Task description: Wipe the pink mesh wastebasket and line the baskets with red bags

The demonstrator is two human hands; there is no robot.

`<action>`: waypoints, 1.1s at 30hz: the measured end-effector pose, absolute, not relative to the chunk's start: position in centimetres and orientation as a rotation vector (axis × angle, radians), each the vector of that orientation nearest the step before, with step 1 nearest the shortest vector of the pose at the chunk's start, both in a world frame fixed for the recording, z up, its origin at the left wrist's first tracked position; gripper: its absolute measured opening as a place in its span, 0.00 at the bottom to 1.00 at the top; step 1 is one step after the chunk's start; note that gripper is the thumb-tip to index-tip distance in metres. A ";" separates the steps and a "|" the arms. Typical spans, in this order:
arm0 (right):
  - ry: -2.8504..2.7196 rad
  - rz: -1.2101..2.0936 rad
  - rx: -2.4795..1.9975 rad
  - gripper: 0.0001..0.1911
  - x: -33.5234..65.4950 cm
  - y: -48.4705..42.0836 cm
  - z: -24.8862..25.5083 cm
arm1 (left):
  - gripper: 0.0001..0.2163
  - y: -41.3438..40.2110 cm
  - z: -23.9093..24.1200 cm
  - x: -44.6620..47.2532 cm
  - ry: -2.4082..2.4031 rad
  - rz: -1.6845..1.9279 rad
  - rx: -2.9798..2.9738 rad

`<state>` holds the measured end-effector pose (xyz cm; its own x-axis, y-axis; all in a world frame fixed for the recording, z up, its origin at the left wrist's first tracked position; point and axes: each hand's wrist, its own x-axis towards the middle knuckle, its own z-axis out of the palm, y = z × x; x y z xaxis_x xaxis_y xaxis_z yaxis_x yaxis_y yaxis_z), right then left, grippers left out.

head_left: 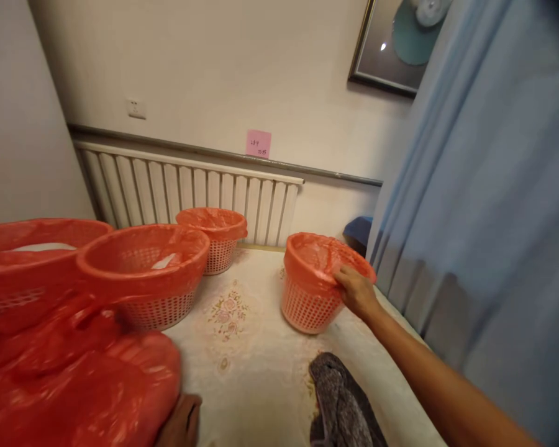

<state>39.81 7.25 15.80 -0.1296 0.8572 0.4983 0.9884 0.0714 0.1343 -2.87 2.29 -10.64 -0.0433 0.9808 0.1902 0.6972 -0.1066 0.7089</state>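
My right hand (356, 290) grips the near rim of a small pink mesh basket (307, 304) lined with a red plastic bag, which stands on a cream flowered cloth (242, 347). My left hand (181, 423) shows at the bottom edge beside a heap of red plastic bags (74, 385); its fingers curl against the plastic, mostly hidden. Three more lined baskets stand to the left: a small one (214, 239) at the back, a larger one (144, 273) in front of it, and another (32, 254) at the far left.
A grey knitted cloth (340, 397) lies at the near edge of the surface. A white radiator (186, 192) runs along the back wall with a pink note (258, 144) above it. A blue curtain (484, 217) hangs on the right. A framed picture (395, 43) hangs high up.
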 end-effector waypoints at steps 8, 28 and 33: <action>-2.181 -0.459 -1.272 0.16 28.7 -5.7 14.3 | 0.13 0.6 -8.2 -2.0 1.415 1.153 1.380; -2.145 -0.240 -1.337 0.17 23.6 -14.7 11.7 | 0.11 -10.2 6.8 1.9 0.649 1.021 0.449; -2.151 -0.235 -1.309 0.23 23.7 -15.2 11.9 | 0.10 -11.0 8.2 2.3 0.605 1.072 0.533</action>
